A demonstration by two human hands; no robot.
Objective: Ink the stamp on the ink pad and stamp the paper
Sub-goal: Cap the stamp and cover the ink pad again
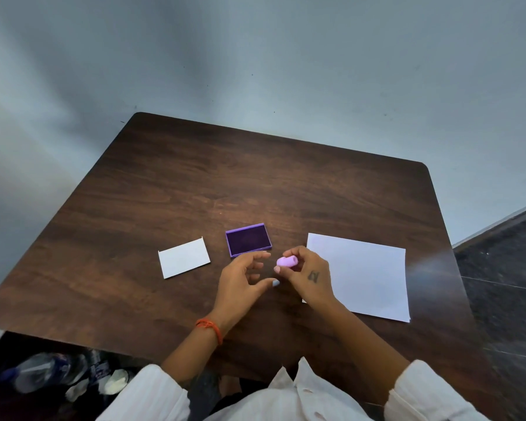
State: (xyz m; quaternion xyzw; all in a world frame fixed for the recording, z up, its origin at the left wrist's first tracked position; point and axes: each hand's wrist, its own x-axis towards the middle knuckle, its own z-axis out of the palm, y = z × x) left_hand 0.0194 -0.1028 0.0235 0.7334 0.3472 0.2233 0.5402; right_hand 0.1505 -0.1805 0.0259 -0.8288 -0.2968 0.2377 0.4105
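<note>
A small pink stamp (pixel 287 261) is pinched in the fingers of my right hand (pixel 308 273), held just above the table. An open purple ink pad (pixel 248 240) with a dark inked face lies a little beyond and to the left of the stamp. My left hand (pixel 243 279) hovers beside the stamp with fingers spread and curled, holding nothing. A large white sheet of paper (pixel 368 275) lies to the right, partly under my right hand. A smaller white card (pixel 184 258) lies left of the ink pad.
All of it rests on a dark wooden table (pixel 195 183) set against a pale wall. Plastic bottles (pixel 52 372) lie on the floor below the table's near left edge. Dark floor tiles (pixel 504 268) show at the right.
</note>
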